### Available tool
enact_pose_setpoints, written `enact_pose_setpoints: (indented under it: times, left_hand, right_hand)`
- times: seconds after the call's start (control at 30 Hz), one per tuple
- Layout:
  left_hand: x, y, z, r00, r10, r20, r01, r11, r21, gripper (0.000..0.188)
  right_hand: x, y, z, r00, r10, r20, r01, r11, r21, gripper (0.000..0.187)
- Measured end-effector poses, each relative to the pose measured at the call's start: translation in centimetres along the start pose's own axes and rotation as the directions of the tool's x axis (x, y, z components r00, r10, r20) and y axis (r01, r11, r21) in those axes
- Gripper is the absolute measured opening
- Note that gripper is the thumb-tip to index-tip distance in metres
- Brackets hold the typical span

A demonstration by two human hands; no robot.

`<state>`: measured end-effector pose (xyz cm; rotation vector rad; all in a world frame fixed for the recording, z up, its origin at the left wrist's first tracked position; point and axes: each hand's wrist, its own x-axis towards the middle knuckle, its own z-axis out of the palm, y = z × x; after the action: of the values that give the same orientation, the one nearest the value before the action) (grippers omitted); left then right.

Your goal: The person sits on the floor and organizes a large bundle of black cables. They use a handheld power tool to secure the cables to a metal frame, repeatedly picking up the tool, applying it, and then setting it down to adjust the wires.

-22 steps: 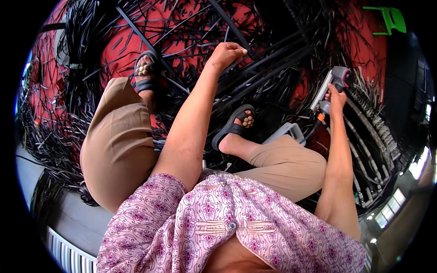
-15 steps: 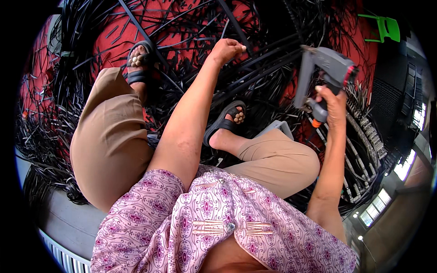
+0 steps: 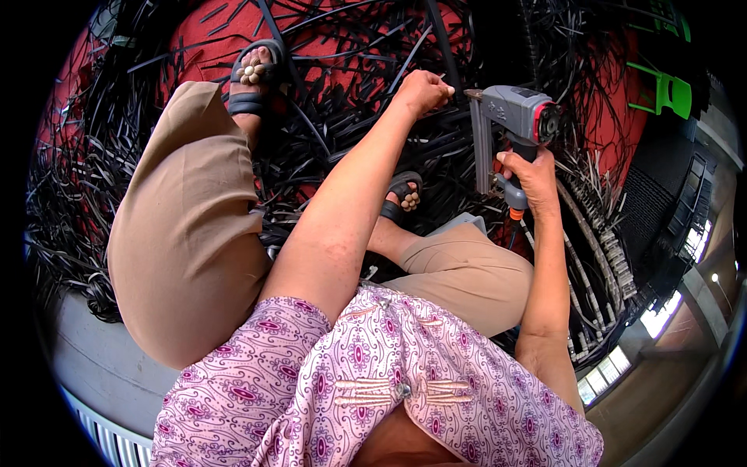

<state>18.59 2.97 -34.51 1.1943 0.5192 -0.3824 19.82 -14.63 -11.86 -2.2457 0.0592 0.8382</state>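
Observation:
My right hand (image 3: 537, 177) grips the handle of a grey pneumatic staple gun (image 3: 513, 113) with a red ring at its rear and an orange fitting below. The gun's nose points left, toward my left hand (image 3: 426, 93), a short gap apart from it. The left hand is closed, thumb and fingertips pressed together over the black strips (image 3: 366, 121). Whatever lies between those fingers is too hidden to name. A thin grey-black strip (image 3: 412, 56) runs up from beside that hand, and I cannot tell whether it is held.
Black strips cover much of the red floor (image 3: 206, 35) around my sandalled feet (image 3: 253, 74). At the right lies a frame of pale, wrapped rods (image 3: 603, 249). A green chair (image 3: 673, 95) stands at the far right, and a grey surface (image 3: 109, 358) lies at lower left.
The staple gun in my right hand has moved left, closer to my left hand. My left hand has shifted slightly right, still closed. The view has turned a little.

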Motion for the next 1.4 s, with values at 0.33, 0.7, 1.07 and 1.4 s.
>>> enact_pose_setpoints:
  times: [0.33, 0.7, 1.07, 1.4]
  left_hand:
    - [-0.4, 0.5, 0.2, 0.999, -0.034, -0.021, 0.033, 0.998, -0.046, 0.021]
    - [-0.6, 0.5, 0.3, 0.999, -0.035, -0.034, 0.033, 0.999, -0.037, 0.02]
    - [-0.7, 0.7, 0.2, 0.999, -0.024, -0.03, 0.024, 1.0, 0.016, 0.022]
    - [-0.2, 0.1, 0.4, 0.999, -0.033, -0.037, 0.031, 0.999, -0.045, 0.02]
  right_hand:
    - [0.5, -0.2, 0.8, 1.0, 0.014, -0.001, -0.014, 0.999, -0.051, 0.035]
    - [0.9, 0.0, 0.9, 0.999, 0.035, -0.003, -0.035, 0.997, -0.069, 0.036]
    - [1.1, 0.5, 1.1, 0.999, 0.034, -0.007, -0.035, 0.997, -0.065, 0.039]
    - [1.3, 0.4, 1.2, 1.0, 0.022, -0.006, -0.022, 0.997, -0.07, 0.038]
